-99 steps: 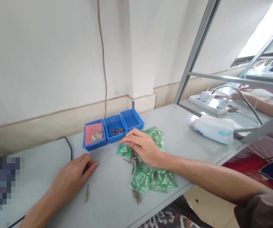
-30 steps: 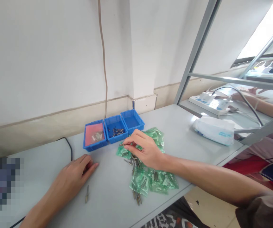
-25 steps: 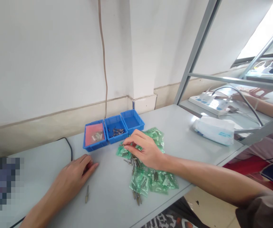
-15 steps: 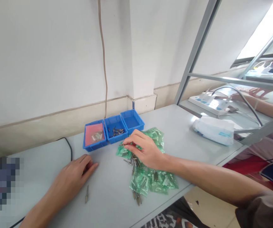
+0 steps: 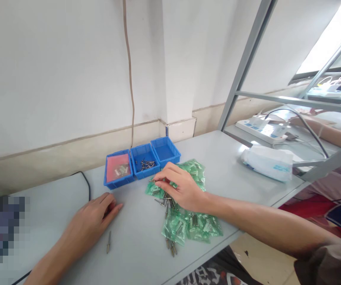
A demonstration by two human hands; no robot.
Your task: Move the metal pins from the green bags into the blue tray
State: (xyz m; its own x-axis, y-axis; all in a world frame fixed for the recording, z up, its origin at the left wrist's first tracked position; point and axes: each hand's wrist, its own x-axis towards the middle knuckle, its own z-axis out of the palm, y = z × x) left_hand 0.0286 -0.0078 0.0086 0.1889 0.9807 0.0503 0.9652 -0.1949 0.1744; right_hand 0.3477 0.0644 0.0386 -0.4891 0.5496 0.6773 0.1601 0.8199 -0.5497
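My right hand (image 5: 179, 186) is over a heap of green plastic bags (image 5: 198, 225) and pinches a small metal rivet (image 5: 151, 181) between thumb and fingertips, its tip poking out to the left. Beneath that hand lie loose rivets (image 5: 167, 200), partly covered by it. More rivets (image 5: 171, 247) stick out at the near side of the heap. My left hand (image 5: 95, 215) rests on the table, fingers loosely bent and thumb apart, with nothing seen in it. A single rivet (image 5: 108, 242) lies on the tabletop just right of my left wrist.
Three blue bins stand in a row near the wall: the left bin (image 5: 118, 184) has pink material and a clear bag, the middle bin (image 5: 139, 148) rivets. A white packet (image 5: 267, 162) lies at right by a metal frame (image 5: 232, 95). Beyond it shows another person's arm (image 5: 321, 126).
Both of my hands stay in the same place, the right one still pinching the rivet. Beyond the frame, the other person's hands have shifted slightly.
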